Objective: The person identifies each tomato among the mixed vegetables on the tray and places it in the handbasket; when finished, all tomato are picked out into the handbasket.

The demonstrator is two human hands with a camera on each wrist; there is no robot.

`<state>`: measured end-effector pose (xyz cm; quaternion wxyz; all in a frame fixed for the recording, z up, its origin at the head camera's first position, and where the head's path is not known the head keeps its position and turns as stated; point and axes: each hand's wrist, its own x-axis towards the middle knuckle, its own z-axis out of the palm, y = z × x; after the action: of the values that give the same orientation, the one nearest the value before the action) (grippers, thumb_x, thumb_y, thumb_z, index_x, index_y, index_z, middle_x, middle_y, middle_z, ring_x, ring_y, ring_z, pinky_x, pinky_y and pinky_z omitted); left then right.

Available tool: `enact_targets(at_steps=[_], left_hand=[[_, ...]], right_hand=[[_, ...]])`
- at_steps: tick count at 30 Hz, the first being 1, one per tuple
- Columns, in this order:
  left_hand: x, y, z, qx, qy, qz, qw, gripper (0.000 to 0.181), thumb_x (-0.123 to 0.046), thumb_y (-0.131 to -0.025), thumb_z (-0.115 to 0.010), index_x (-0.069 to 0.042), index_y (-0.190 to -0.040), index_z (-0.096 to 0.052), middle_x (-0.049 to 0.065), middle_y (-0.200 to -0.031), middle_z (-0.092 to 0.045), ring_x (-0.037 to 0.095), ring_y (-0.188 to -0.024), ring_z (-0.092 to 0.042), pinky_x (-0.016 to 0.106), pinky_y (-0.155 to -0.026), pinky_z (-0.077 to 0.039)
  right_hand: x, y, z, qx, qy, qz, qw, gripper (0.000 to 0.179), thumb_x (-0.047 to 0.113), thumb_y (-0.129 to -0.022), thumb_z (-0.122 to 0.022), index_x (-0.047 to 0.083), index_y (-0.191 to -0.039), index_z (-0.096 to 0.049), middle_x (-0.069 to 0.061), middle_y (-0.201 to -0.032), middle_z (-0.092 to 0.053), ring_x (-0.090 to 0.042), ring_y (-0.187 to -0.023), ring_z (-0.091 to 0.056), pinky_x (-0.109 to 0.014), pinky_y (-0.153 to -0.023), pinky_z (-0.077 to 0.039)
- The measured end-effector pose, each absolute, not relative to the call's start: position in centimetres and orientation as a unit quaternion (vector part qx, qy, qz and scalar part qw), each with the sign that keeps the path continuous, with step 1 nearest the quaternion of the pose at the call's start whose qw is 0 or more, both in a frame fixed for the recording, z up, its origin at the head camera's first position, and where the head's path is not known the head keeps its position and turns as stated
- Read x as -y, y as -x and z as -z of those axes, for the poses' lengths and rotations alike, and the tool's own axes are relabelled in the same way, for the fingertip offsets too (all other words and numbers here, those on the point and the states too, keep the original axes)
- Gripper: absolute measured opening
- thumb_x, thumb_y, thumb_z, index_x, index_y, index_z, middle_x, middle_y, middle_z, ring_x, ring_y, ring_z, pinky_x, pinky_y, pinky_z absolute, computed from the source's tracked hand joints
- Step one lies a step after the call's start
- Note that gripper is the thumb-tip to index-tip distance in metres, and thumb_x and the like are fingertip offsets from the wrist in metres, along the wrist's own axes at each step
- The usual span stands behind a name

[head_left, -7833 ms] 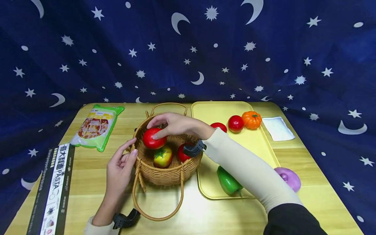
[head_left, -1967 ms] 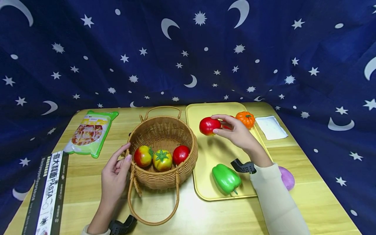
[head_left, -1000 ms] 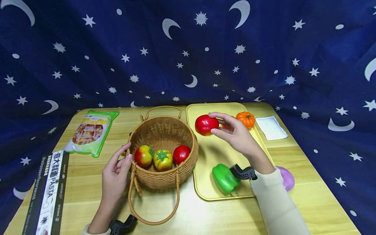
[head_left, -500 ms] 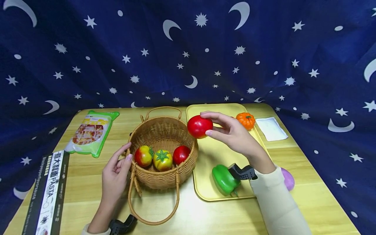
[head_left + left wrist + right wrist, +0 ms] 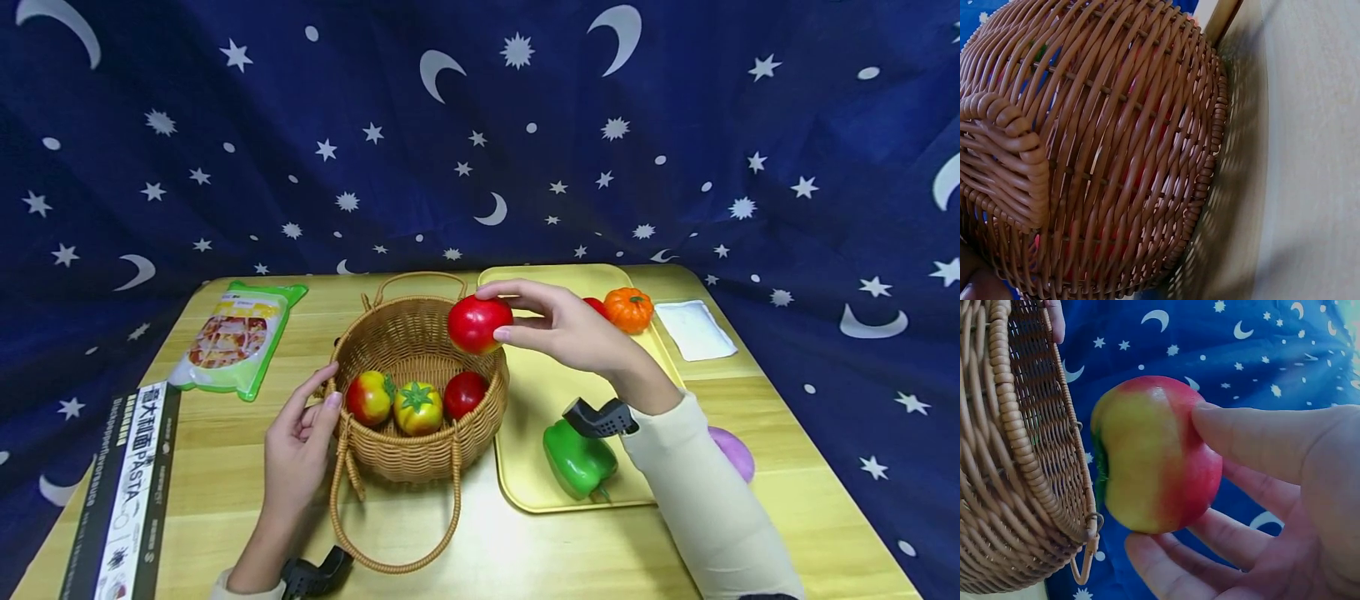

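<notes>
My right hand (image 5: 566, 329) pinches a red toy tomato (image 5: 478, 325) between thumb and fingers, over the right part of the wicker basket (image 5: 412, 458). In the right wrist view the tomato (image 5: 1150, 456) shows a yellow underside and green leaves facing the basket (image 5: 1016, 487). My left hand (image 5: 296, 450) holds the basket's left rim with thumb and fingers. Inside lie a red-yellow tomato (image 5: 369, 397), a yellow one with a green star of leaves (image 5: 417, 408) and a red one (image 5: 465, 394). The woven wall (image 5: 1116, 137) fills most of the left wrist view.
Right of the basket, a yellow tray (image 5: 525, 492) bears a green pepper (image 5: 579, 460), an orange pumpkin (image 5: 628, 310) and a partly hidden red item (image 5: 597, 306). A purple onion-like thing (image 5: 733, 454), white pad (image 5: 695, 330), green food bag (image 5: 238, 337) and pasta box (image 5: 123, 492) lie around.
Earlier my right hand let go of one tomato in the basket and took hold of another at the tray. It has since carried that tomato left, over the basket. My left hand stays on the rim.
</notes>
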<state>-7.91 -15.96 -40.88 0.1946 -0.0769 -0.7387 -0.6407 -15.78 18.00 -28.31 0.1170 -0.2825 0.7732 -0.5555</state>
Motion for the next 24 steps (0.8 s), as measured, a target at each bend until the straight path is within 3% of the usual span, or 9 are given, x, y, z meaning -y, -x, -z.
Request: enact_targets(at_steps=[9, 17, 24], left_hand=[[15.9, 7.9, 40.8, 0.741, 0.071, 0.64, 0.19, 0.038, -0.002, -0.102, -0.06, -0.005, -0.14, -0.061, -0.001, -0.054, -0.028, 0.013, -0.045, -0.025, 0.031, -0.038, -0.02], [16.0, 7.9, 40.8, 0.743, 0.069, 0.639, 0.188, 0.038, -0.002, -0.102, -0.06, -0.005, -0.14, -0.061, -0.001, -0.054, -0.028, 0.012, -0.045, -0.025, 0.03, -0.038, -0.021], [16.0, 7.9, 40.9, 0.743, 0.072, 0.639, 0.189, 0.038, -0.003, -0.103, -0.06, -0.006, -0.14, -0.061, -0.001, -0.054, -0.028, 0.012, -0.045, -0.025, 0.03, -0.038, -0.021]], right_hand=[[-16.2, 17.3, 27.5, -0.776, 0.298, 0.529, 0.169, 0.042, 0.01, -0.096, -0.072, 0.012, -0.137, -0.062, -0.004, -0.133, -0.06, -0.023, -0.121, -0.061, -0.035, -0.1, -0.051], [-14.3, 18.6, 27.7, -0.795, 0.328, 0.478, 0.178, 0.041, 0.013, -0.097, -0.071, 0.015, -0.137, -0.063, 0.001, -0.133, -0.062, -0.021, -0.122, -0.06, -0.039, -0.1, -0.051], [-12.7, 19.9, 28.0, -0.799, 0.345, 0.455, 0.19, 0.041, 0.014, -0.096, -0.073, 0.012, -0.136, -0.063, 0.002, -0.129, -0.064, -0.019, -0.117, -0.061, -0.038, -0.106, -0.045]])
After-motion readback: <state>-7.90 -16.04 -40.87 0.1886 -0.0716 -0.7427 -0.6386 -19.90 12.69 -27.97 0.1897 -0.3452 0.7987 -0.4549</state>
